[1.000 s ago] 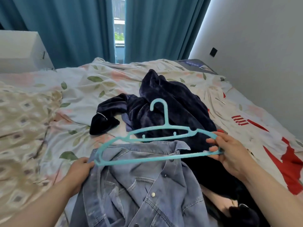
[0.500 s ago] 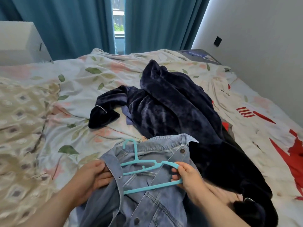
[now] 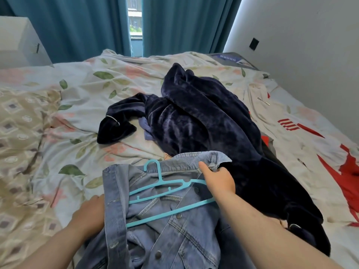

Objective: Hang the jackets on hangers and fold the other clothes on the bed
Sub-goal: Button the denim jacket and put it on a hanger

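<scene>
Gripping hand: right hand [image 3: 218, 180] pinches denim jacket [image 3: 186, 239] collar, near centre.
Left hand [image 3: 90, 212]: fingers hidden behind jacket's left flap; grip unclear.
Hanger [image 3: 171, 213]: turquoise, lying inside open jacket.
Velvet garment [image 3: 204, 121]: heaped beyond, on bed [image 3: 58, 78].

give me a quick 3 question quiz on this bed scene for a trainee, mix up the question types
1. True or false: the hook of the teal hanger points toward the person.
2. What does the right hand grip? A the hanger's hook; B the collar of the denim jacket; C nothing.
3. Name the garment heaped just beyond the jacket.
Key: 1 false, the hook points away, toward the collar; 2 B; 3 the dark blue velvet garment.
</scene>
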Action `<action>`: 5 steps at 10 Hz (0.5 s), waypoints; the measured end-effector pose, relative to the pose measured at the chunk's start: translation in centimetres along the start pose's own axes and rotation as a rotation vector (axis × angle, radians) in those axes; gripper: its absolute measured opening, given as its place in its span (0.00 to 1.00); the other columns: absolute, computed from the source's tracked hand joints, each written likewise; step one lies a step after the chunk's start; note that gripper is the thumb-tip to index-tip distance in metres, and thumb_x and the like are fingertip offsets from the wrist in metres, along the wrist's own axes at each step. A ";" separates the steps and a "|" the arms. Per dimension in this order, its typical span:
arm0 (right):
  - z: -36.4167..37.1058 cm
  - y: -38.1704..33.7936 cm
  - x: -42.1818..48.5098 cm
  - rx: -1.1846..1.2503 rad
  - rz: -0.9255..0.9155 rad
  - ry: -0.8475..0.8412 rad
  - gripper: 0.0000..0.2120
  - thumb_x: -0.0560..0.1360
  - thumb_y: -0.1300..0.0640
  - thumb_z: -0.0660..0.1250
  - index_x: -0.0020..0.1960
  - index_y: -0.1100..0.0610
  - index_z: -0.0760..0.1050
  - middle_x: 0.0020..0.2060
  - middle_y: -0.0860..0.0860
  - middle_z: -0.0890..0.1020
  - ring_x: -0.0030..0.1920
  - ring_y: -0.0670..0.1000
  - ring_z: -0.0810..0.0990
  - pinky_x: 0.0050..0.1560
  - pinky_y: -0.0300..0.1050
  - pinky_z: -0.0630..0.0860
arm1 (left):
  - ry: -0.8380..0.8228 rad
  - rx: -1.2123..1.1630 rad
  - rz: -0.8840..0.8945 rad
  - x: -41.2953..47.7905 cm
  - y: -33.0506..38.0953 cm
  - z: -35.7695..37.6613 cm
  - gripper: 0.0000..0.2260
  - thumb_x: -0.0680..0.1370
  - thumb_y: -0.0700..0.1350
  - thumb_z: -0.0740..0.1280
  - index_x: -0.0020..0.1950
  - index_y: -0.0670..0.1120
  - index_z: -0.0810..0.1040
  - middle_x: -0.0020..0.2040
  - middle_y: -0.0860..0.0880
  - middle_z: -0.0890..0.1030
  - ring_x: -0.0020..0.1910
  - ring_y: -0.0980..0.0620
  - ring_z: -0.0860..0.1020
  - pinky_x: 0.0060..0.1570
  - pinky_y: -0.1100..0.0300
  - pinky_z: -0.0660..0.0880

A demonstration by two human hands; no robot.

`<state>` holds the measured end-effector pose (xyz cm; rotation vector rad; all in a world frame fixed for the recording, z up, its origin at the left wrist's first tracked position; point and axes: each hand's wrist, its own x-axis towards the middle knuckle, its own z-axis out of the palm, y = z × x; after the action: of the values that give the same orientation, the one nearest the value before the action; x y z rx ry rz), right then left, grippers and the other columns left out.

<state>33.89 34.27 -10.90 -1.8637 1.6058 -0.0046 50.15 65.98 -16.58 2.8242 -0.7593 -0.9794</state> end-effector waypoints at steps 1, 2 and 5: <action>0.5 -0.4 0.7 -0.125 -0.076 0.015 0.16 0.74 0.42 0.65 0.44 0.55 0.74 0.49 0.52 0.82 0.44 0.55 0.79 0.43 0.48 0.76 | -0.018 -0.167 0.102 -0.1 0.8 -0.1 0.09 0.82 0.54 0.57 0.54 0.57 0.75 0.59 0.52 0.79 0.55 0.52 0.77 0.58 0.56 0.73; -1.6 0.4 2.3 -0.125 -0.124 0.046 0.09 0.77 0.53 0.63 0.51 0.56 0.78 0.55 0.57 0.82 0.49 0.60 0.80 0.48 0.46 0.73 | 0.074 -0.243 0.180 -0.5 0.2 0.0 0.05 0.82 0.51 0.59 0.53 0.59 0.74 0.58 0.52 0.79 0.50 0.58 0.75 0.51 0.62 0.70; -9.9 2.5 2.0 0.219 -0.107 -0.540 0.17 0.74 0.73 0.55 0.38 0.58 0.77 0.34 0.58 0.80 0.33 0.53 0.79 0.34 0.43 0.74 | 0.153 -0.003 0.152 2.7 -6.0 1.8 0.19 0.78 0.60 0.60 0.70 0.66 0.65 0.59 0.61 0.78 0.49 0.59 0.77 0.46 0.63 0.73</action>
<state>28.10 27.72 -5.22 -1.6018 1.0883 0.2459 53.45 70.15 -20.81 2.7501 -0.9350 -0.7327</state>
